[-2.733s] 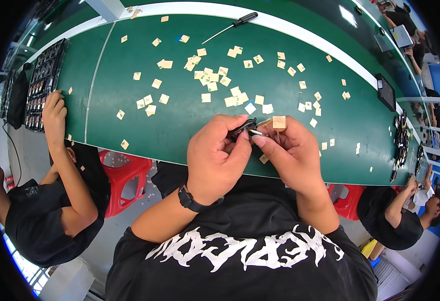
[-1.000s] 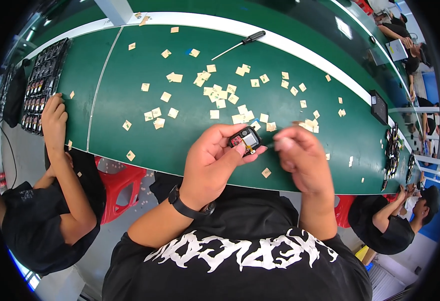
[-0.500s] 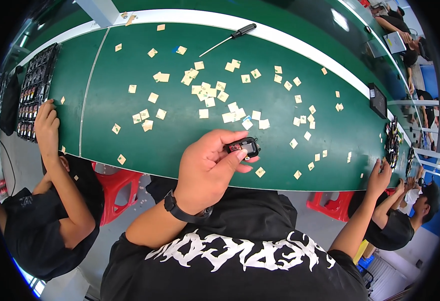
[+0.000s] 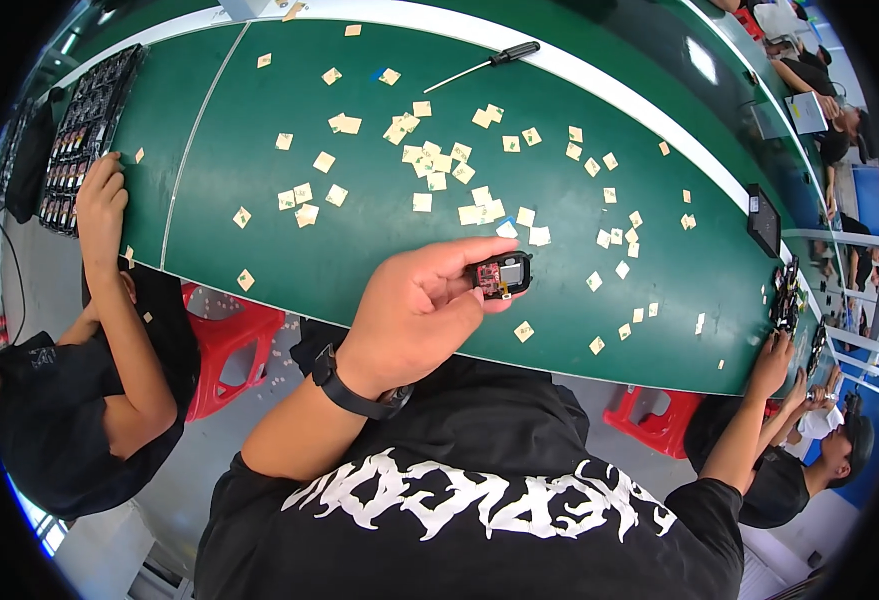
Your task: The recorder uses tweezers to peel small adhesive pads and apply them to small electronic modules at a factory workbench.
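Observation:
My left hand (image 4: 414, 315), with a black watch on its wrist, is closed around a small black device casing (image 4: 500, 276). Inside the casing a red circuit board and a grey square part show. The casing is held just above the green table (image 4: 359, 270). At the far right, my right hand (image 4: 771, 366) reaches to a pile of black parts (image 4: 785, 296). Its fingers look drawn together at the pile's near end, against a black part; the fingertips are small and partly hidden.
Many cream adhesive squares (image 4: 439, 163) lie scattered over the table. A black-handled screwdriver (image 4: 504, 56) lies by the far edge, and a black box (image 4: 762, 220) stands at right. At left a co-worker's hand (image 4: 102, 200) touches a tray of devices (image 4: 74, 165). Red stools (image 4: 221, 350) stand below.
The casing has turned in my left hand, showing more of its inside. My right hand has moved outward to the black parts. The whole view has shifted slightly.

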`<state>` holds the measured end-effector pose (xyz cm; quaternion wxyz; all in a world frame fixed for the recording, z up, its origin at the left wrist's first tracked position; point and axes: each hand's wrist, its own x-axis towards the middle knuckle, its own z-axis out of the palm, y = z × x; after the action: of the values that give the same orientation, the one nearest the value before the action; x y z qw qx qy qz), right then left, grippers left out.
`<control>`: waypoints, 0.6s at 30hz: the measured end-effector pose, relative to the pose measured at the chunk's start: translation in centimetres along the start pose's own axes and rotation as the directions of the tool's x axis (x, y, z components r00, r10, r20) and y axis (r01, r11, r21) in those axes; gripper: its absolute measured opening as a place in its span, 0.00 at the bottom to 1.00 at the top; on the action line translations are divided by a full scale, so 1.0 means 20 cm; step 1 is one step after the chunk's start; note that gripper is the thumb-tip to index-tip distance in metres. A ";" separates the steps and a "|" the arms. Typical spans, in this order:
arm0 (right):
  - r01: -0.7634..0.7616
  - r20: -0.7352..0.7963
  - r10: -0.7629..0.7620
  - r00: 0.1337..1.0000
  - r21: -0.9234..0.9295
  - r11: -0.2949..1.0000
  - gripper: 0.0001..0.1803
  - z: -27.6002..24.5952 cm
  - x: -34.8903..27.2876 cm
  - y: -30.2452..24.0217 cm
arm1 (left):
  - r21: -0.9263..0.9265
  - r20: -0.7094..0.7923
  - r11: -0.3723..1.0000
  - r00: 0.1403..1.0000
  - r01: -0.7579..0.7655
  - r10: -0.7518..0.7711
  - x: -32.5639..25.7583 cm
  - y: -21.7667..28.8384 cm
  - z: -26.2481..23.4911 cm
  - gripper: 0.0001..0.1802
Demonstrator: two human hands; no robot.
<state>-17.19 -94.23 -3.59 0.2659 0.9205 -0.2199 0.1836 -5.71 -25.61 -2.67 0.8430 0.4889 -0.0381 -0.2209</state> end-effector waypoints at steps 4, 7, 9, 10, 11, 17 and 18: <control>-0.095 0.012 0.095 0.995 -0.010 0.995 0.19 -0.02 0.00 -0.06 | 0.052 0.015 0.999 1.000 0.014 -0.015 0.00 -0.01 0.00 0.26; -0.089 0.039 0.090 0.995 -0.017 0.996 0.20 0.00 0.01 -0.01 | 0.080 0.025 0.997 1.000 0.001 -0.003 0.01 -0.01 0.00 0.26; -0.067 0.031 0.068 0.997 -0.024 0.997 0.19 0.03 0.01 0.02 | 0.103 0.030 0.995 1.000 -0.012 0.009 0.01 -0.01 0.01 0.26; -0.070 0.031 0.070 0.997 -0.021 0.997 0.19 0.03 0.00 0.02 | 0.133 0.023 0.991 0.999 -0.034 0.031 0.00 -0.02 0.02 0.26; -0.077 0.032 0.078 0.996 -0.009 0.997 0.19 0.03 0.00 0.01 | 0.162 0.016 0.985 0.998 -0.057 0.055 0.00 -0.02 0.02 0.25; -0.027 -0.025 0.027 0.999 0.003 1.000 0.16 0.03 -0.02 0.00 | 0.005 -0.148 0.993 0.982 0.116 -0.114 -0.02 0.09 -0.01 0.21; -0.015 -0.034 0.014 0.999 -0.012 1.000 0.15 0.03 -0.02 0.00 | -0.017 -0.191 1.000 0.981 0.024 -0.027 -0.04 0.11 -0.04 0.20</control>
<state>-17.46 -94.44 -4.24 0.2737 0.9140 -0.2230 0.2000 -5.41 -23.79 -1.07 0.8433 0.5024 0.0511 -0.1840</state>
